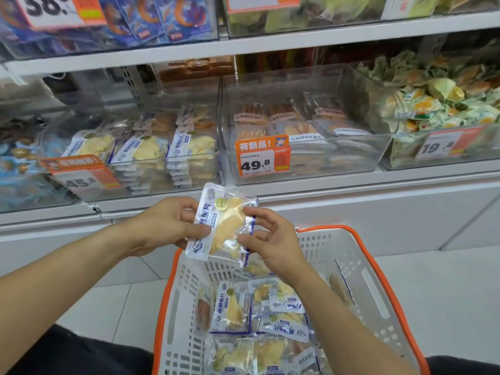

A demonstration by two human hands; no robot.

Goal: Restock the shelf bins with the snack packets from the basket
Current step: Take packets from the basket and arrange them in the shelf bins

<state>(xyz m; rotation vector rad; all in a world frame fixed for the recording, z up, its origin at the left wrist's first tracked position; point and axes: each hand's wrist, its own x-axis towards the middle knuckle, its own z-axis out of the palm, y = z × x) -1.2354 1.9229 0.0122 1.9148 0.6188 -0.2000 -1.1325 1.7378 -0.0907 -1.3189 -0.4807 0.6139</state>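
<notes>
A clear snack packet (224, 226) with pale yellow pieces and a blue-and-white label is held up between both hands, above the basket and just below the shelf edge. My left hand (167, 224) grips its left side, thumb across the label. My right hand (266, 234) pinches its right edge. The white basket (378, 282) with an orange rim sits below, holding several similar packets (270, 320). Matching packets stand stacked in a clear shelf bin (151, 155) at the left, tagged 45.8.
A second clear bin (305, 147), tagged 49.8, holds flat orange-labelled packets. To the right a bin (438, 125) of small green and yellow wrapped snacks carries a 19.8 tag. The white shelf ledge (351, 182) runs across, with higher shelves above and pale floor tiles around the basket.
</notes>
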